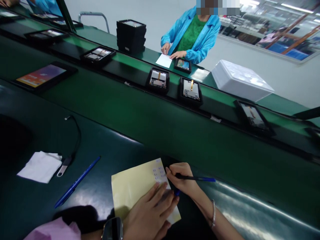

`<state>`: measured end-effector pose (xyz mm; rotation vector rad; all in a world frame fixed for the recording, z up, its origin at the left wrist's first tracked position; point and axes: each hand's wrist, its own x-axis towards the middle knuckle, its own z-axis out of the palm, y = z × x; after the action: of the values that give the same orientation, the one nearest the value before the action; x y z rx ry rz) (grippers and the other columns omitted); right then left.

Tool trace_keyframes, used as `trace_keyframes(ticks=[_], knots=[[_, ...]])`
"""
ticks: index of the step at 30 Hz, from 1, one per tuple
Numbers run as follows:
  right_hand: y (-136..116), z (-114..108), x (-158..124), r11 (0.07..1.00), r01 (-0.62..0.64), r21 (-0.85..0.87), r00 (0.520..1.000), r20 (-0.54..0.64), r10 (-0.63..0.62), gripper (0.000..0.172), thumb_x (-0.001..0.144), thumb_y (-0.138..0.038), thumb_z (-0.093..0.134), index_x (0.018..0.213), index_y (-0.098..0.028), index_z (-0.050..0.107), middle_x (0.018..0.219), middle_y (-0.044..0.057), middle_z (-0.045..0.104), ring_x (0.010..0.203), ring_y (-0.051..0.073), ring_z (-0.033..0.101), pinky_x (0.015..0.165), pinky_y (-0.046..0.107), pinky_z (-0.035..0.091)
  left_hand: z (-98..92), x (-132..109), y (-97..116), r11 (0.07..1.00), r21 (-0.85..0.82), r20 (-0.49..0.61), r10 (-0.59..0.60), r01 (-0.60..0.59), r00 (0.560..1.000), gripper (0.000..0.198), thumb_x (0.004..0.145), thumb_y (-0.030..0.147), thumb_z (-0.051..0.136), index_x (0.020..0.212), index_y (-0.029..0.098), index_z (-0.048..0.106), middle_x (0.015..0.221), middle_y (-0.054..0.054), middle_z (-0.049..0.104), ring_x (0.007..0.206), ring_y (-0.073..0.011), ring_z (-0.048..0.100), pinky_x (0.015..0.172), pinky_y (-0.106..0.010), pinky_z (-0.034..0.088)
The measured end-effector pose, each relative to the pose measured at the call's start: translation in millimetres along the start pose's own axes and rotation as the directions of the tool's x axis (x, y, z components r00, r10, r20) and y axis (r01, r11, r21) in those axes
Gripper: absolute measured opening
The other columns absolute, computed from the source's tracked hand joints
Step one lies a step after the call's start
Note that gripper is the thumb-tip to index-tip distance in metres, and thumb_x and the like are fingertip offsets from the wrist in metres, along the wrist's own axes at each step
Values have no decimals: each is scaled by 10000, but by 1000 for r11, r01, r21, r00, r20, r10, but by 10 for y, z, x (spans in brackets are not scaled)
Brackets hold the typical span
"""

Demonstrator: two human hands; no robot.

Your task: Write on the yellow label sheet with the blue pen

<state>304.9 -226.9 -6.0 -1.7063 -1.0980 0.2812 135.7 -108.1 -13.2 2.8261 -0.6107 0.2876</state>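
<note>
My right hand (182, 178) grips a thin dark pen-like tool with a blue end (197, 179), its tip at the small labels on the upper right corner of a pale yellow sheet (130, 186). My left hand (150, 213) lies flat on the sheet's lower right part, fingers spread, holding it down on the dark green bench (105, 140). A dark watch (113, 229) is on my left wrist, a thin bracelet on my right.
A blue pen (76, 182), a white cloth (41, 166) and a small cabled tool (64, 165) lie to the left. Beyond, a green conveyor (150, 116) carries several open tablets in black trays (158, 80). A person in a blue coat (192, 36) works opposite, beside a white foam box (240, 80).
</note>
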Motion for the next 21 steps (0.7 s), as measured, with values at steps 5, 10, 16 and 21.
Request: trace_keyframes(ticks=[5, 10, 16, 21], knots=[[11, 35, -35, 1000, -9, 6, 1000, -22, 9, 441, 914, -100, 528, 607, -189, 226, 511, -77, 242, 436, 59, 223, 433, 218, 183, 10, 2, -13, 1000, 6, -27, -1, 1, 1000, 534, 1062, 455, 317, 1493, 170, 454, 1464, 29, 533, 1401, -275, 319, 1193, -390, 111], [-12, 86, -110, 1000, 3, -9, 1000, -17, -4, 430, 918, -103, 527, 601, -184, 247, 520, -72, 266, 444, 63, 259, 450, 215, 210, 11, 10, -16, 1000, 24, -66, 1, 0, 998, 512, 1060, 448, 324, 1449, 173, 511, 1423, 23, 569, 1349, -261, 380, 1180, -381, 140], [-22, 60, -126, 999, -12, -41, 1000, -12, 11, 435, 937, -116, 527, 609, -184, 249, 531, -72, 249, 446, 64, 244, 449, 218, 197, 11, 9, 10, 1000, 18, -47, -13, 14, 999, 536, 1050, 481, 350, 1465, 175, 497, 1441, 19, 550, 1331, -294, 401, 1176, -392, 156], [-22, 60, -121, 998, -3, -70, 1000, 11, 4, 424, 925, -112, 527, 601, -186, 265, 518, -72, 264, 443, 63, 263, 450, 216, 200, 14, 17, -4, 1000, 24, -53, -19, 20, 998, 541, 1048, 486, 354, 1474, 180, 485, 1441, 29, 551, 1330, -295, 396, 1160, -384, 181]])
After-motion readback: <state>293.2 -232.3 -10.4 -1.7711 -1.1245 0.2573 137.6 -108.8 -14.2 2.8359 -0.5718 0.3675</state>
